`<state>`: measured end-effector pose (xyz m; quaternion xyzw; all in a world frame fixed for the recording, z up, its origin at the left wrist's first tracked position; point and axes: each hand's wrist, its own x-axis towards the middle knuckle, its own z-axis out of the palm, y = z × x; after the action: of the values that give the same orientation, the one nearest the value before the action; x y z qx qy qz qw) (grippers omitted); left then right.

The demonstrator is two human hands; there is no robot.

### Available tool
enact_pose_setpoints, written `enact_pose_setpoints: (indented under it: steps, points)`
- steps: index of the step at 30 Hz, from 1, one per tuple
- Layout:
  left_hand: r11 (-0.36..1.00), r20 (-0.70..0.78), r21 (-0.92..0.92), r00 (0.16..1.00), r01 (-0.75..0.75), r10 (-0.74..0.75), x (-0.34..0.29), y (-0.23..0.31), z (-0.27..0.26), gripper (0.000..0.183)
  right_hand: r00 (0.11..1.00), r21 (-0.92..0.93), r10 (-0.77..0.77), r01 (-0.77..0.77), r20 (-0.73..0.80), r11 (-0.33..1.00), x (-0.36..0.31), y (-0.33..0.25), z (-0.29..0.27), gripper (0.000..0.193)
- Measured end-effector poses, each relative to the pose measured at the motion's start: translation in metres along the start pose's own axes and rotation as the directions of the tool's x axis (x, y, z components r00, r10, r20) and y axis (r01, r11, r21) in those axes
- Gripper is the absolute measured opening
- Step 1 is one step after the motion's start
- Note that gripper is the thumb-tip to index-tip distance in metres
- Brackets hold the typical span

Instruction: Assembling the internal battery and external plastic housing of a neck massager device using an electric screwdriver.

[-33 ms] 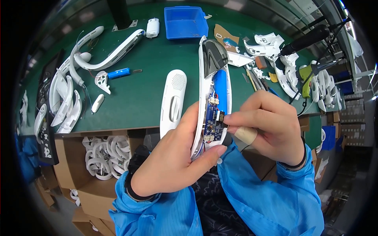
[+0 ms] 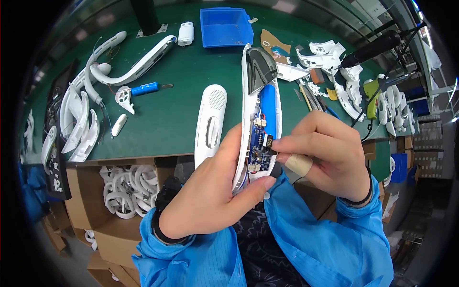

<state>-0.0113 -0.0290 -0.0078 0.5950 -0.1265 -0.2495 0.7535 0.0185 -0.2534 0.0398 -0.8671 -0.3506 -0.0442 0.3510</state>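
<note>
At the near edge of the green bench point(image 2: 162, 119), the left hand point(image 2: 203, 193) grips the opened white housing point(image 2: 245, 100), where, against the blue circuit board point(image 2: 254, 146), a small black display point(image 2: 269, 141) sits pinched by the right hand point(image 2: 330, 155), likely a positioning step calling next for steadiness.

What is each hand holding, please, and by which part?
The left hand holds the white housing around its lower part. The right hand is at the right edge of the small display, its grip unclear.
</note>
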Motion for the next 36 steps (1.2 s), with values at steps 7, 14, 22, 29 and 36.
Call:
enact_pose_setpoints:
  steps: [7, 14, 22, 29, 36]
  points:
    - [0.995, 0.077, 0.084, 0.996, 0.044, -0.050, 0.000, -0.001, -0.007, 0.073, 0.983, 0.121, 0.098, -0.117, 0.154, 0.986, 0.009, -0.001, -0.008, 0.017]
    - [1.000, 0.042, 0.024, 0.999, 0.003, -0.004, 0.000, -0.002, -0.002, 0.066, 0.967, 0.203, 0.146, -0.189, 0.210, 0.961, 0.006, -0.002, -0.008, 0.015]
    - [0.999, 0.056, -0.044, 0.998, 0.011, -0.009, -0.001, -0.001, -0.005, 0.073, 0.967, 0.261, 0.084, -0.147, 0.239, 0.954, 0.006, -0.004, -0.017, 0.015]
    - [0.994, 0.027, -0.106, 1.000, 0.001, 0.002, 0.003, 0.000, -0.005, 0.072, 0.833, 0.346, 0.422, -0.539, 0.359, 0.768, 0.021, -0.007, -0.026, 0.008]
    - [0.990, -0.010, -0.139, 0.999, 0.032, -0.034, 0.006, 0.004, -0.005, 0.071, 0.770, 0.301, 0.383, -0.577, 0.511, 0.759, 0.038, 0.002, -0.027, 0.009]
